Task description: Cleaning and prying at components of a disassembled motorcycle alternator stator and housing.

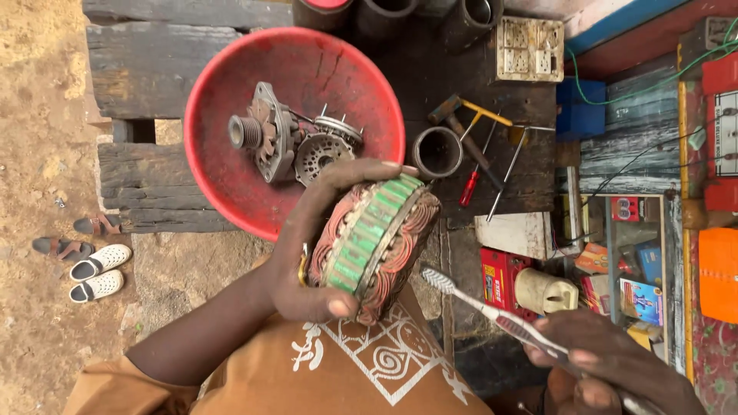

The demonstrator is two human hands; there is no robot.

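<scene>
Closest to us, at the lower right of the frame, our right hand [607,369] has its fingers curled tight around the handle of a toothbrush [492,311]. Its bristle head points up and left and stands just beside the stator [377,246], and we cannot tell if it touches.

At the centre of the frame our left hand [315,253] holds this stator, a round ring with green laminations and copper windings on both sides. The fingers wrap over its upper edge and the thumb presses on its lower edge, so the grip is closed around it. It is held tilted, above our lap and the brown patterned cloth [369,361].

Behind the hand, in the upper middle, a red bowl [231,184] rests on dark wooden planks [146,69]. Inside it lie metal alternator parts [288,138] with a pulley.

To the right of the bowl we see a short metal cylinder [437,151], a hammer [461,127] and a red screwdriver [470,184]. At the left edge, sandals [92,261] lie on the sandy ground.
</scene>
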